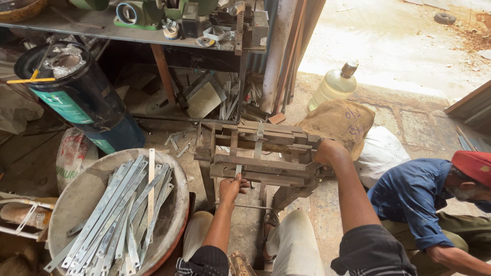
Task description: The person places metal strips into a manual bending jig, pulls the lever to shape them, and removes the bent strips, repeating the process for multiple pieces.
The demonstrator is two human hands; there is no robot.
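Note:
A rusty metal bench press (261, 153) stands on the floor in front of me, between my knees. My left hand (231, 188) is closed on a short metal strip (238, 171) that sticks up into the lower front of the machine. My right hand (327, 152) grips the machine's handle at its right end. A wide round pan (66, 199) at my left holds several long flat metal strips (128, 209).
A black drum (82, 97) stands at the back left under a cluttered workbench (153, 30). A burlap sack (342, 122), a white sack (381, 151) and a plastic bottle (335, 84) lie behind the machine. Another person (429, 204) in a blue shirt crouches at the right.

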